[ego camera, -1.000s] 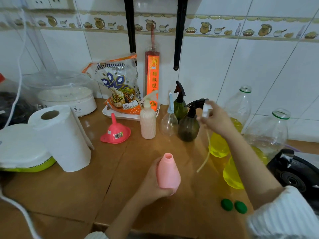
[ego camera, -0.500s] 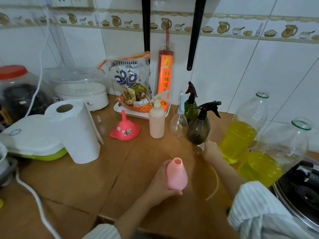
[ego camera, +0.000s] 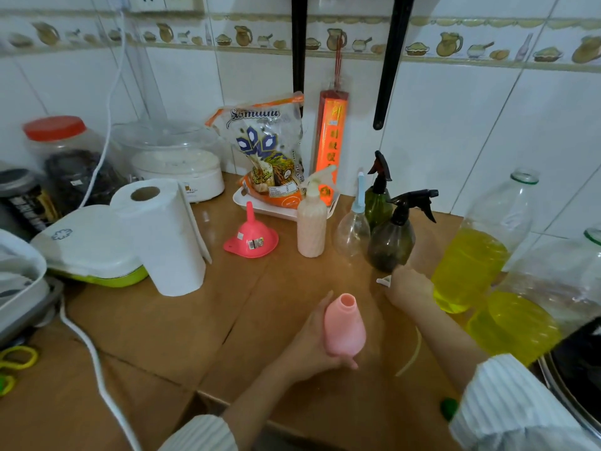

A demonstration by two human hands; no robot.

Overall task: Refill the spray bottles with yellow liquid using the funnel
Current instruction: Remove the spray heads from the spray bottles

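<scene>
My left hand (ego camera: 310, 341) grips an open pink spray bottle (ego camera: 344, 327) standing on the wooden counter, its neck uncapped. My right hand (ego camera: 408, 286) holds the white sprayer head (ego camera: 383, 281) down at the counter, and its pale tube (ego camera: 411, 356) trails toward me. A pink funnel (ego camera: 251, 237) lies upside down behind, to the left. Two large clear bottles of yellow liquid (ego camera: 471, 265) (ego camera: 520, 323) stand uncapped at the right. Other spray bottles stand at the back: a dark one (ego camera: 392, 244), a green one (ego camera: 377, 203), a clear one (ego camera: 353, 232) and a cream one (ego camera: 311, 226).
A paper towel roll (ego camera: 166, 236) stands to the left beside a white and green appliance (ego camera: 87, 249). A white cable (ego camera: 94, 356) crosses the counter. A snack bag on a tray (ego camera: 266, 151), a red-lidded jar (ego camera: 65, 157) and a stove (ego camera: 579, 362) border the area. A green cap (ego camera: 448, 408) lies near my right sleeve.
My right hand came down from in front of the dark spray bottle to the counter with the sprayer head and tube. My left hand kept holding the pink bottle.
</scene>
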